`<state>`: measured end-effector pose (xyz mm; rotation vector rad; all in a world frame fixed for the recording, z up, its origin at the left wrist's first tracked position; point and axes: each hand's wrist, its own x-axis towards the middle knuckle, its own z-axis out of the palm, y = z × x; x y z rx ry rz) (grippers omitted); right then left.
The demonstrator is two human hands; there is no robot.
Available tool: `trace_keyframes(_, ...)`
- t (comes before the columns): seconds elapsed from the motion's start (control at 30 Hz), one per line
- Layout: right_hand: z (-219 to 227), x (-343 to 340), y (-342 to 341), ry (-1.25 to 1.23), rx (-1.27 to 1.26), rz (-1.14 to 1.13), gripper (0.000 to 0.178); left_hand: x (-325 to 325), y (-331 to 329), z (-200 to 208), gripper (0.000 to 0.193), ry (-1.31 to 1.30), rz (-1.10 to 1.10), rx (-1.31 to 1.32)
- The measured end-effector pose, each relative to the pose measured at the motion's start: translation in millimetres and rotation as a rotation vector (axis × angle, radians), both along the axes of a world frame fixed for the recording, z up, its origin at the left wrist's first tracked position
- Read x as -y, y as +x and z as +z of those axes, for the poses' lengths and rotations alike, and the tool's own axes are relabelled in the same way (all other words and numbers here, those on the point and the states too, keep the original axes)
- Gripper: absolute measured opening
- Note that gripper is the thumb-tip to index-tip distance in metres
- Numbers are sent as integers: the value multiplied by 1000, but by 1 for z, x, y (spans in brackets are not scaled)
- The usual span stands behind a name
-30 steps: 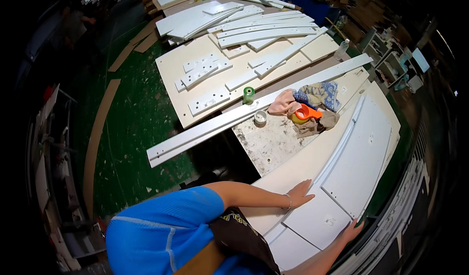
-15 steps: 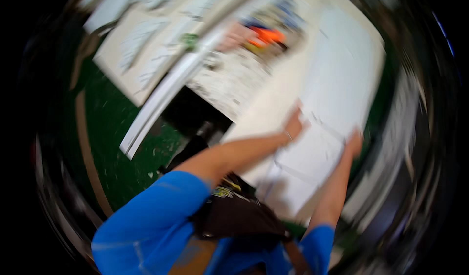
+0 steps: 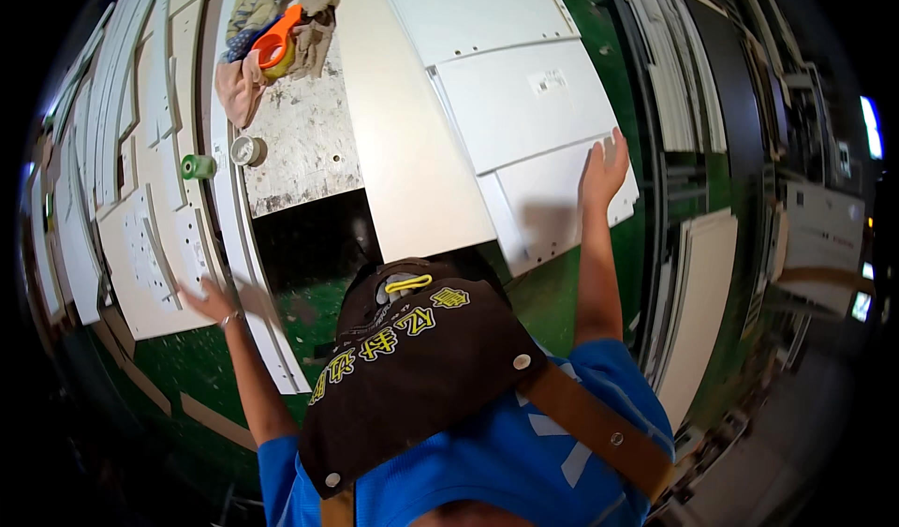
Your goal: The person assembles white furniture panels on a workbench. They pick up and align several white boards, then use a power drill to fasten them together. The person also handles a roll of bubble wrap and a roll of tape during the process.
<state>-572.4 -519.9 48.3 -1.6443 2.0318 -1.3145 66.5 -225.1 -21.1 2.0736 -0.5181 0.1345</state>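
Observation:
My left hand (image 3: 208,300), fingers spread and holding nothing, reaches out over the lower edge of a pale board (image 3: 140,293) on the left, close to a narrow white strip (image 3: 159,251) lying on it. My right hand (image 3: 604,173) is open too, fingers stretched out along the right edge of a white panel (image 3: 524,105) with a small label. Whether it touches the panel I cannot tell. A second white panel (image 3: 562,190) lies partly under the labelled one, and a larger white panel (image 3: 478,7) lies beyond.
An orange tape ring (image 3: 278,38) rests among crumpled rags (image 3: 241,87) on a paint-spotted board (image 3: 304,143). A green tape roll (image 3: 198,166) and a white roll (image 3: 246,150) stand nearby. Long white strips (image 3: 248,274) overhang the green floor. Stacked panels (image 3: 698,302) stand at right.
My view has turned, so the boards now appear upright. My left hand has left the white panels and moved out to the left board. My right hand stays near the white panels' right edge.

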Motion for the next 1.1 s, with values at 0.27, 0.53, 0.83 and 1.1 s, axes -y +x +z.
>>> trace_keyframes(0.27,-29,-107,109,152,-188,189,68,-135,146,-21,59,605,228,327)
trace_keyframes(0.53,-31,-81,113,253,-460,315,64,-83,168,42,98,829,51,59)
trace_keyframes(0.83,-46,-76,119,268,-223,350,66,-39,159,23,88,750,34,44)
trace_keyframes(1.1,-12,-127,215,102,-451,213,61,-60,176,50,79,669,-144,-86)
